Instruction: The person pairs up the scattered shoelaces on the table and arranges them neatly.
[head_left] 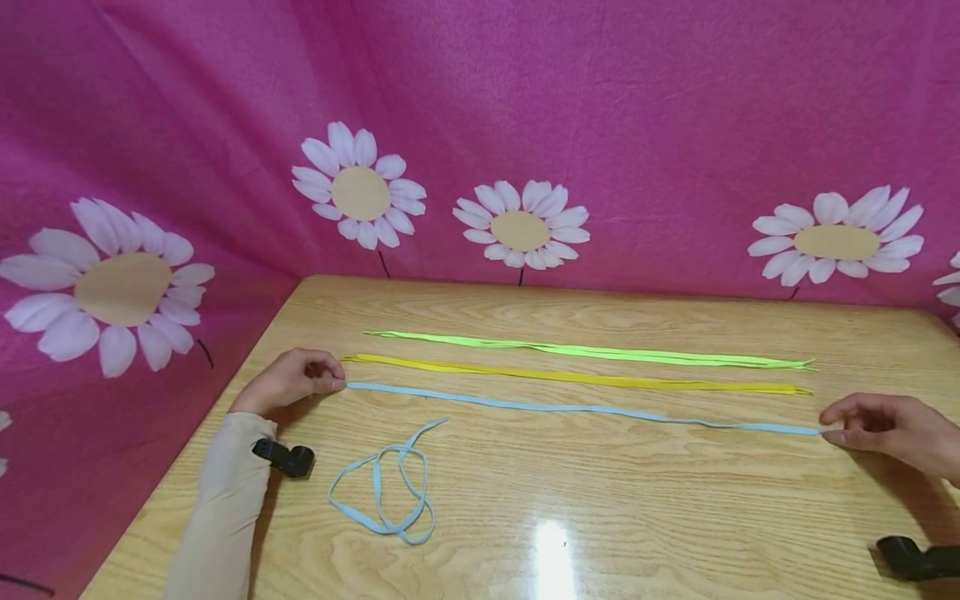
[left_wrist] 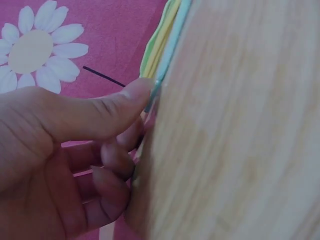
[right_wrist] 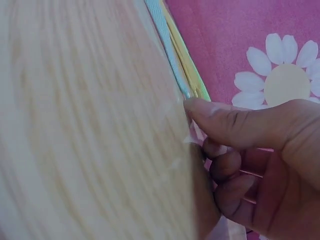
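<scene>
A light blue shoelace [head_left: 555,407] stretches almost straight across the table, with a hand at each end. My left hand [head_left: 294,380] pinches its left tip between thumb and forefinger; the left wrist view shows the lace end [left_wrist: 159,82] under the thumb. At the other end my right hand [head_left: 896,429] pinches the right tip, and the lace [right_wrist: 175,67] runs to the thumb in the right wrist view. Just behind it lie a yellow shoelace [head_left: 577,378] and a neon green shoelace [head_left: 637,355], both laid lengthwise.
A second light blue shoelace [head_left: 378,492] lies in loose loops nearer the front, right of the left forearm. The wooden table [head_left: 675,517] meets a pink cloth [head_left: 637,100] with white flowers at its back and left edges. Black camera mounts [head_left: 288,458] sit at the wrists.
</scene>
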